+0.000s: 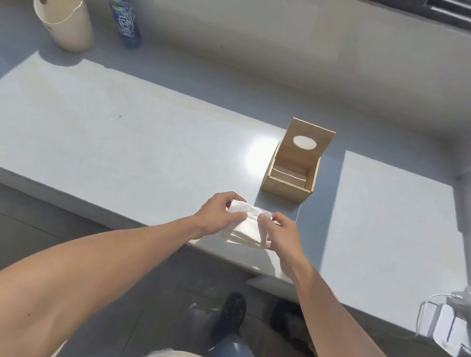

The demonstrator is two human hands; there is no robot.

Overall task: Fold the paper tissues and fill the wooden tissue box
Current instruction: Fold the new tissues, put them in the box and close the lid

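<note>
A white paper tissue (247, 226), partly folded, lies near the front edge of the pale ledge (106, 134). My left hand (218, 215) pinches its left side and my right hand (281, 231) pinches its right side, thumbs on top. Just beyond them stands the wooden tissue box (288, 183), its lid with an oval hole tilted up at the back. Folded tissues lie inside the box.
A cream bin (65, 18) and a blue-labelled water bottle (124, 12) stand at the far left against the wall. White chargers with cables (451, 323) lie at the ledge's right end. My feet are on the grey floor below the ledge.
</note>
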